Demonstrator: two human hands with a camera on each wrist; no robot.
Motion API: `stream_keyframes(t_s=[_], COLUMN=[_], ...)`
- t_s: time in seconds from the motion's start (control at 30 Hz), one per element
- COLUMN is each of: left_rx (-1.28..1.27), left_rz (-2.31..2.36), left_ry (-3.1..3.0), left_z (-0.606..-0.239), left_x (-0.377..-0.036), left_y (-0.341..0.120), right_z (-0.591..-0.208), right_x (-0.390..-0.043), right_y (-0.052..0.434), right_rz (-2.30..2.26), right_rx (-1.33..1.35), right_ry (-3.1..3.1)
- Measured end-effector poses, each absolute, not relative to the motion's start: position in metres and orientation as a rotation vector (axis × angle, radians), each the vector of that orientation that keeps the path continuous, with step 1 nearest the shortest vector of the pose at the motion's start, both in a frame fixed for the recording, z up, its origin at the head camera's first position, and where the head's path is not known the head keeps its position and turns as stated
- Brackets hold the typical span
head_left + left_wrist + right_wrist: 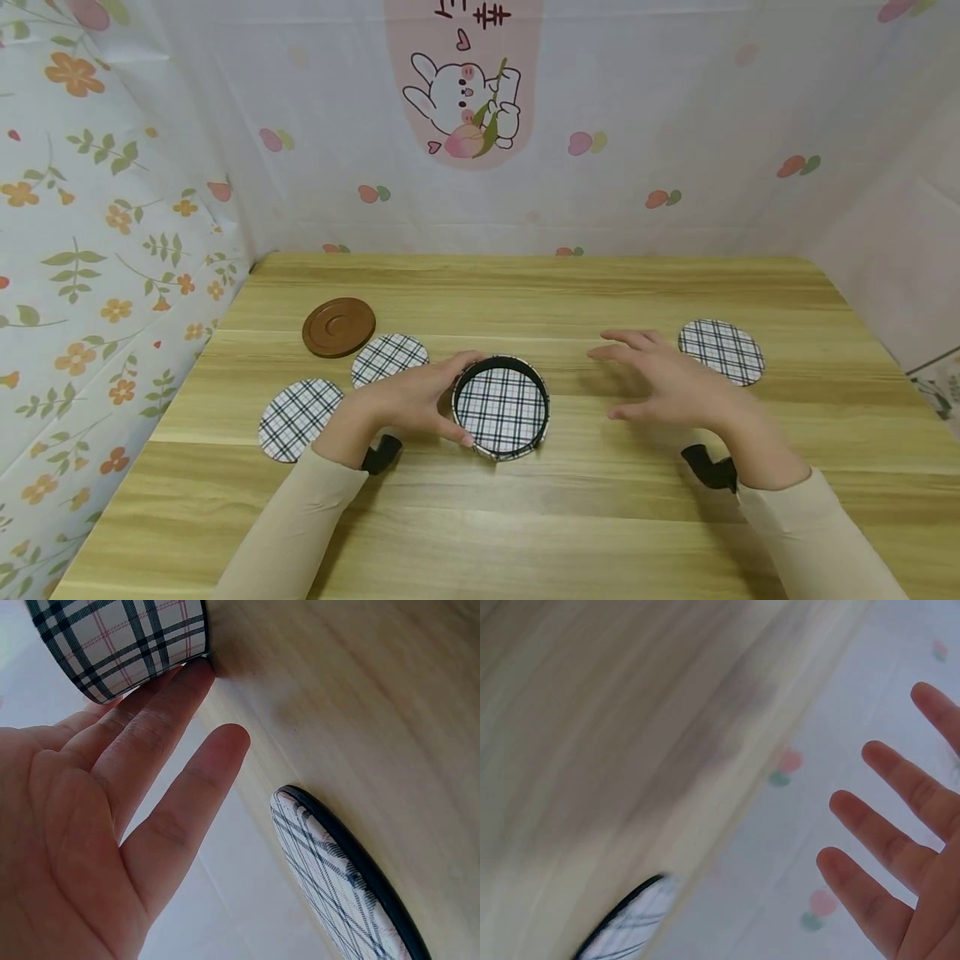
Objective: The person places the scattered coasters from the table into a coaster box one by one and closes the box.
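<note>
A round, shallow coaster holder (512, 363) stands on the wooden table in front of me, open side up, with a plaid outside wall and a dark inner wall. A round plaid face (501, 410) shows inside it. My left hand (420, 393) grips the holder from its left side, thumb at the near rim and fingers round the far side. In the left wrist view, fingertips touch the holder's plaid wall (142, 637). Over the table to the right, my right hand (671, 383) hovers with spread fingers, holding nothing.
Two plaid coasters (298, 421) (386, 358) lie left of the left hand. Behind them is a brown round disc (339, 327). Another plaid coaster (722, 352) lies beyond the right hand. Printed cloth (637, 100) hangs along the table's back edge and left side.
</note>
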State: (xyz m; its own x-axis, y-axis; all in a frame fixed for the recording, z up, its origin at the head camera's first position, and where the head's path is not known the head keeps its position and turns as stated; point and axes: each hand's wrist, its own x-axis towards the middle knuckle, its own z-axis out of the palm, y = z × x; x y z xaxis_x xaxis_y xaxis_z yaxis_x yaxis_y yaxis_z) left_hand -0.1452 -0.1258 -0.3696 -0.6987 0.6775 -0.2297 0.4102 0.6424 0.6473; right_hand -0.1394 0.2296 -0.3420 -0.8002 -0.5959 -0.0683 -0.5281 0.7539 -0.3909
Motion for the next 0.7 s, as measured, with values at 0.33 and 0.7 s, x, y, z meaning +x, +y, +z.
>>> stream_keyframes(t_s=[0.33,0.7], left_rx=[0.842,0.854], left_rz=[0.781,0.796], left_ry=[2.398,2.386], left_z=[-0.371,-0.370], left_x=[-0.145,-0.145], left_y=[-0.127,-0.127], right_z=[-0.352,-0.362], right_x=[-0.158,-0.177], right_y=[0.288,0.331], right_rz=[-0.531,-0.485], right_rx=[-0.721,-0.643], right_ry=[2.780,2.843])
